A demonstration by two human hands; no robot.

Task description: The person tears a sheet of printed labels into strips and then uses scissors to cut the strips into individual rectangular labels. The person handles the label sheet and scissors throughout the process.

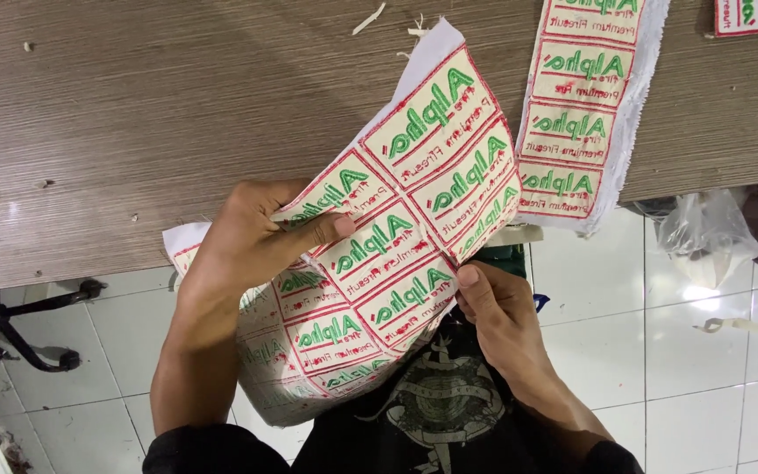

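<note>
We see a brown wood-grain bench point(133, 105) strewn with white thread scraps point(370, 17). A second strip of red-bordered embroidered labels point(576, 105) hangs over its edge beyond the right hand point(506, 320). Further right, a clear plastic bag point(704, 237) sits above white floor tiles point(686, 377); a black chair base point(19, 333) stands far left.
</note>
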